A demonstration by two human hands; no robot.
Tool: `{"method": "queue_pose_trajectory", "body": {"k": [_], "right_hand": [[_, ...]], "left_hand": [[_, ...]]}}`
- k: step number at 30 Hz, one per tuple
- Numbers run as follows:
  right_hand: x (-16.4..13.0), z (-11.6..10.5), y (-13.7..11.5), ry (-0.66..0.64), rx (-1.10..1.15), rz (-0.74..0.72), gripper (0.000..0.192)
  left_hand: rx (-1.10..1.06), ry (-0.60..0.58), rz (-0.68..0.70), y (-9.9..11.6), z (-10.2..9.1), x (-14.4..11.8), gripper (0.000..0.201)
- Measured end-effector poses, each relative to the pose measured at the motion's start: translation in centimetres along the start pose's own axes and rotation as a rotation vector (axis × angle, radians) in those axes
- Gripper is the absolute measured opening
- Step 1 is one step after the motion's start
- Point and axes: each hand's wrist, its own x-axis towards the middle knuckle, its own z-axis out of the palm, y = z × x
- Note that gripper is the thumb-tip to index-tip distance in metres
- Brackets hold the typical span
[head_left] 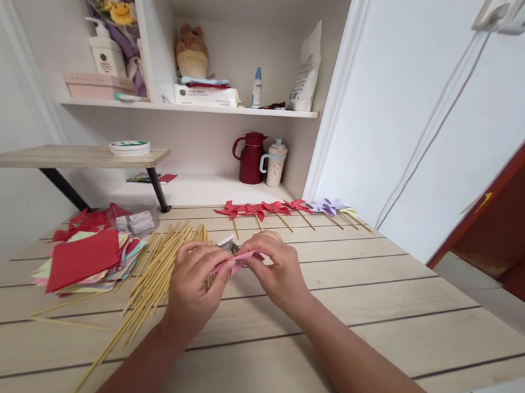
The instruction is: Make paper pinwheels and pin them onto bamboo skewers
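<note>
A piece of pink paper (241, 260) is pinched between both hands above the table. My left hand (199, 280) grips its left side with thumb and fingers. On its right side, my right hand (277, 270) has its fingers closed, and they partly hide the paper. A small container with a white lid (227, 242) sits just behind the hands. Beside my left hand lies a loose heap of thin wooden sticks (154, 279). Left of the sticks is a stack of coloured paper sheets with a red sheet (85, 259) on top.
Red paper pinwheels (254, 210) and purple ones (329, 206) on sticks line the back edge. A clear box (139, 221) stands behind the paper stack. A raised wooden shelf (71, 157) is at the left. Behind stand a red jug (251, 159) and a cup (276, 163).
</note>
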Motion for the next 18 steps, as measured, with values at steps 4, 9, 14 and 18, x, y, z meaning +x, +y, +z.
{"method": "queue_pose_trajectory", "body": {"k": [4,9,14,18], "right_hand": [[0.0,0.2,0.5,0.018,0.015,0.172,0.01],[0.1,0.3,1.3,0.054,0.287,0.51,0.005],[0.1,0.2,1.7,0.082,0.391,0.624,0.011],[0.1,0.0,1.8,0.09,0.387,0.62,0.012]], "left_hand": [[-0.06,-0.076,-0.136,-0.3,0.4,-0.2,0.009],[-0.191,-0.165,-0.517,-1.1,0.7,-0.8,0.024],[-0.303,-0.135,-0.712,-2.3,0.5,-1.0,0.035],[-0.203,0.026,-0.711,-2.6,-0.1,-0.8,0.033]]}}
